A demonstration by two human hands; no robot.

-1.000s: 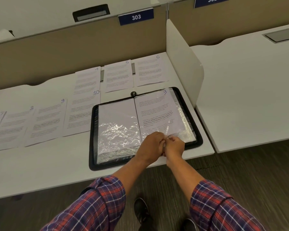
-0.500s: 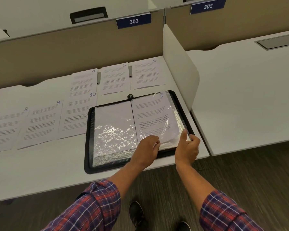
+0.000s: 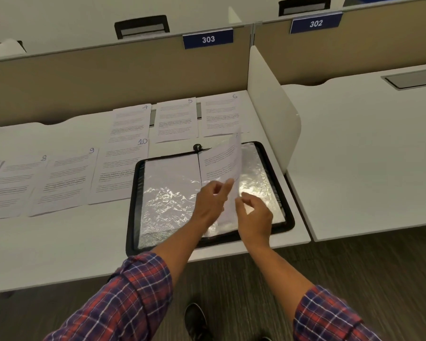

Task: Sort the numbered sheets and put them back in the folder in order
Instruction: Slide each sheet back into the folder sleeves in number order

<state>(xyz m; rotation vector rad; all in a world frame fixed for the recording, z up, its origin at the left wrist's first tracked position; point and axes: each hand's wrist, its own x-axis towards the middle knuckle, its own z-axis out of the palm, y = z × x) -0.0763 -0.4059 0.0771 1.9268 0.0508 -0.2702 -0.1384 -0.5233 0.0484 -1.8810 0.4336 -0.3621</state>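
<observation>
Touching one raised page, left hand, seven sheets, one folder

We look down on a black folder open on the tabletop, one clear sleeve standing lifted above its right half. Our left hand lays fingers against that sleeve. Our right hand sits just beside its free edge, fingers loosely curled, grip unclear. Farther back lie sheet 4, sheet 5 and sheet 6; left of the folder, sheet 10 and sheet 9.
</observation>
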